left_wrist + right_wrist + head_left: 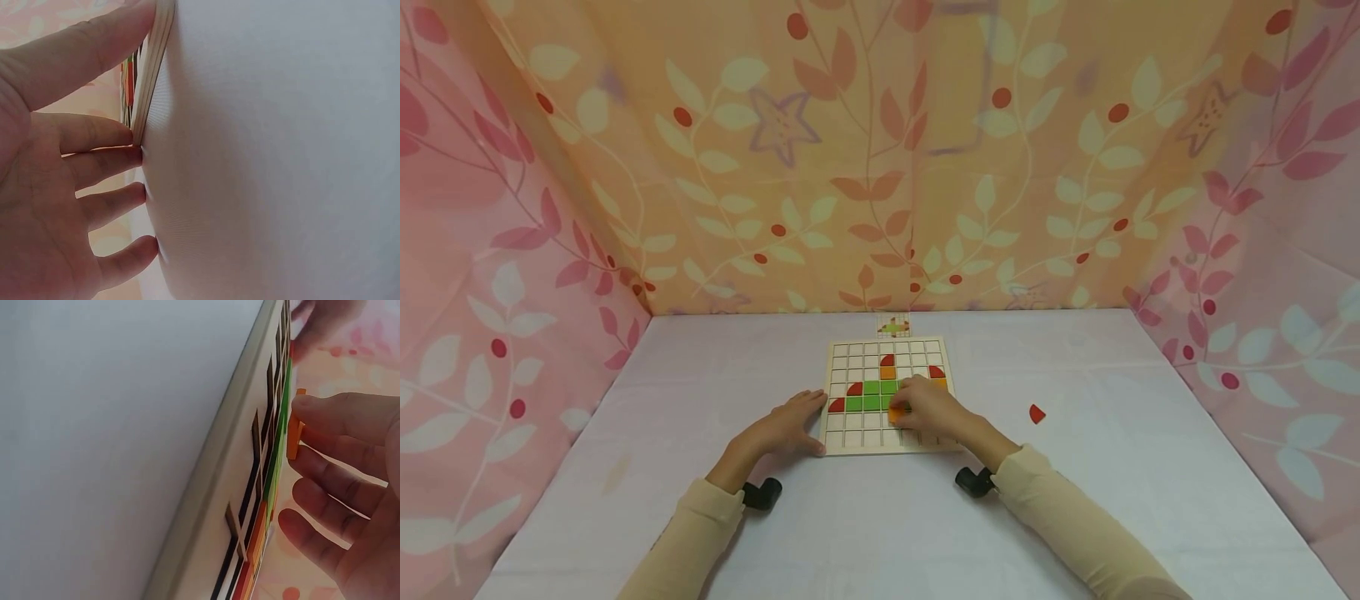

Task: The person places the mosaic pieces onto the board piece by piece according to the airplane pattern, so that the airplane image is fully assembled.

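A wooden grid board (856,440) lies on the white table. On it are several green square tiles (862,403), red quarter-round pieces (854,389) and an orange square (887,372). My right hand (931,410) is over the board and pinches an orange tile (295,425) between thumb and fingers. In the right wrist view that tile is tilted up, just off the board's surface. My left hand (786,423) has its fingers spread, with thumb and fingertips touching the board's left edge (152,81). Part of the pattern is hidden under the right hand.
A small card (892,325) with a coloured grid picture lies behind the board. One loose red quarter-round piece (1037,413) is on the table (880,533) to the right. Patterned cloth (865,167) hangs at the back and both sides.
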`<action>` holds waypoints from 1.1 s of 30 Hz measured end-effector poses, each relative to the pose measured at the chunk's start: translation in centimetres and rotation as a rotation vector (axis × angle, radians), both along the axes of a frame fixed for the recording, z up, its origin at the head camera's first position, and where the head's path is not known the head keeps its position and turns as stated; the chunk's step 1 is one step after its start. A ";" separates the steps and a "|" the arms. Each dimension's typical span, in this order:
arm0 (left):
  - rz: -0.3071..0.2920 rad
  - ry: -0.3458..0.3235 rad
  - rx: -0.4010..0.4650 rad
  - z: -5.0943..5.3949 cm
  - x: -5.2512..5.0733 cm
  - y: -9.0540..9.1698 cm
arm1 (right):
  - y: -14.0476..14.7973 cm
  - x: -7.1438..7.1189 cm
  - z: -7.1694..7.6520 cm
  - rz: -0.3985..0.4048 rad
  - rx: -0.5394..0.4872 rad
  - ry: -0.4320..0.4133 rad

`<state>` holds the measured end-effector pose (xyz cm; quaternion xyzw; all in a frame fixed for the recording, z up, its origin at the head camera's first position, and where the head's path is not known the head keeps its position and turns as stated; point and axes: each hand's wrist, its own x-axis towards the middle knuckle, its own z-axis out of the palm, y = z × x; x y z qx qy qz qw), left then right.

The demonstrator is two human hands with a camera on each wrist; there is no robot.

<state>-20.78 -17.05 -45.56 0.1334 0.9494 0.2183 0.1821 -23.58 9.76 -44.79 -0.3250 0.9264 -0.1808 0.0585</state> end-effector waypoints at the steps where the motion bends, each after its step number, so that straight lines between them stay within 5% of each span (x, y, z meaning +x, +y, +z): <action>1: -0.001 0.001 -0.001 0.0 0.0 0.0 | -0.1 0.0 0.0 0.007 0.005 0.007; 33: 0.001 0.001 -0.013 0.0 0.0 0.1 | -0.7 0.4 -0.1 0.025 0.029 0.023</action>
